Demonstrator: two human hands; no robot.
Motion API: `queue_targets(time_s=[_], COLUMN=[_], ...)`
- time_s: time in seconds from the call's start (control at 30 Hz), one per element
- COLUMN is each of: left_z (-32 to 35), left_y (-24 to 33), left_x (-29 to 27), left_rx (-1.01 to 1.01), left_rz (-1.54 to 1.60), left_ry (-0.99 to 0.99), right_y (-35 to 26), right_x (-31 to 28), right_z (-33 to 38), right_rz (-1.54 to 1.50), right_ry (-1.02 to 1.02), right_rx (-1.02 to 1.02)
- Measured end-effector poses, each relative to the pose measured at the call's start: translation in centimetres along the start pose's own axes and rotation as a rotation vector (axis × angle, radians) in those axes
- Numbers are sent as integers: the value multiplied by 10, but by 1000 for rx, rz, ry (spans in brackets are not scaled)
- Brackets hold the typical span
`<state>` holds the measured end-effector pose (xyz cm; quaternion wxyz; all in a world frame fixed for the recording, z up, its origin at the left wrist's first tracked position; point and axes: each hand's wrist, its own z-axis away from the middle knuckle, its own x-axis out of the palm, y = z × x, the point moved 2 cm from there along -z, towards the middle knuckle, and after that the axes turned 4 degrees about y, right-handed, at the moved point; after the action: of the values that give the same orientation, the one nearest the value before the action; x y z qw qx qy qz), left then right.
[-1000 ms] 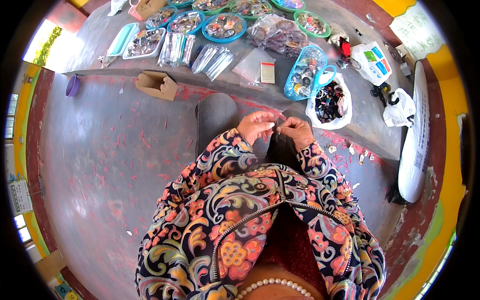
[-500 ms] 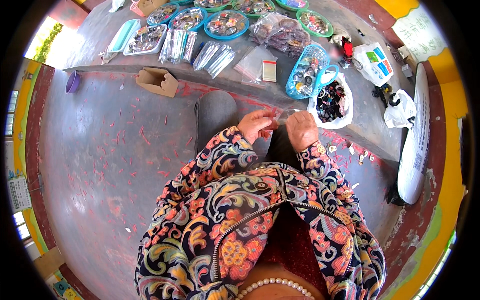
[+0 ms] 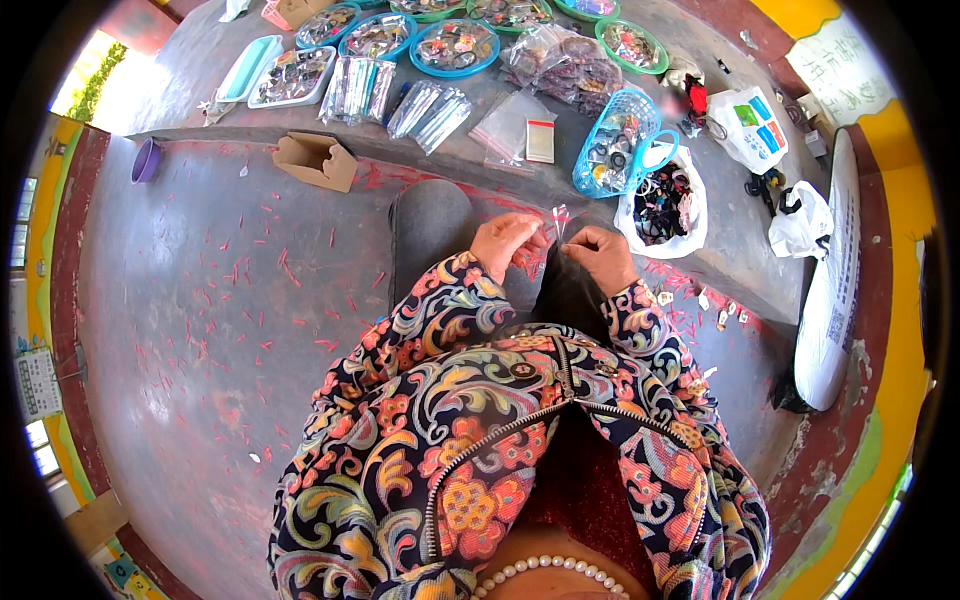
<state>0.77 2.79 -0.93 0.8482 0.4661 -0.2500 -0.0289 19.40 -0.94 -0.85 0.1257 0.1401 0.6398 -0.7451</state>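
Observation:
My left hand (image 3: pixel 508 245) is above my lap beside the grey-clad knee, its fingers curled and pressed together. Whatever it holds, if anything, is too small to make out. Just across from it, my right hand (image 3: pixel 601 259) pinches a small clear plastic bag (image 3: pixel 560 219) between thumb and forefinger. Light glints off the thin bag, which stands up in the gap between both hands. Beyond my right hand, a white plastic bag (image 3: pixel 697 236) full of dark hair ties stands next to a blue basket (image 3: pixel 583 178) of mixed small items.
Along the raised ledge are blue and green trays, such as a round blue tray (image 3: pixel 455 71), and bundles of slim clear packets (image 3: pixel 430 114). Flat clear bags (image 3: pixel 497 128) lie nearer. An open cardboard box (image 3: pixel 315 163) and a purple bowl (image 3: pixel 146 161) sit on the floor among red scraps.
My hands have drawn slightly apart. My right hand has turned from a closed grip to a pinch, and the clear bag now stands up higher between the hands.

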Motion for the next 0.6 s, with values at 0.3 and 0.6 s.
queue_targets(time_s=[0.3,0.6], left_z=[4,0], left_y=[7,-1], left_x=[7,3], left_rx=[-98,-11], left_rz=[131,184], left_ry=[-222,-297], right_y=[-8,4], right_x=[-3,0], right_z=[9,4], right_rz=[-864,-814], right_ry=[-261,-250], right_rx=[352,342])
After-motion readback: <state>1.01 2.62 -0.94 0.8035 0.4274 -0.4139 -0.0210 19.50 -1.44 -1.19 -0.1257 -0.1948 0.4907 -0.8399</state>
